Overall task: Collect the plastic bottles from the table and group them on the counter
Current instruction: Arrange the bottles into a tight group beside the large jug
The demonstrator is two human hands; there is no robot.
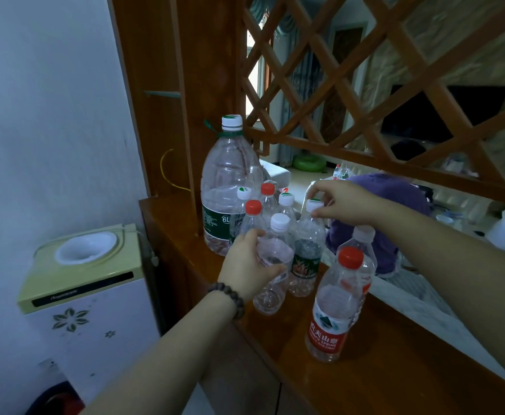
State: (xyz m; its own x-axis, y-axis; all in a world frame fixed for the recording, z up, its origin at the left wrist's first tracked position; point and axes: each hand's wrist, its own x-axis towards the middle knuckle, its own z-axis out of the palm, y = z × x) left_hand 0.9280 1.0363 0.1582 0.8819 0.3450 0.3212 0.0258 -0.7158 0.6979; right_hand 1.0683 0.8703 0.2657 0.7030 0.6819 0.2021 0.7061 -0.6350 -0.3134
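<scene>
Your left hand (pixel 249 265) is hugging a clear bottle (pixel 272 265) while your right hand (pixel 339 202) is pinching a green-label bottle (pixel 306 253), tucking both beside the big jug (pixel 230 187).

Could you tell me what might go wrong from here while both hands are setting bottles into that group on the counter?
The small bottles stand packed tight, so the left hand or right hand could topple neighbours. The red-capped bottle stands near the counter edge, under the right forearm; a careless pull-back might knock it off.
</scene>
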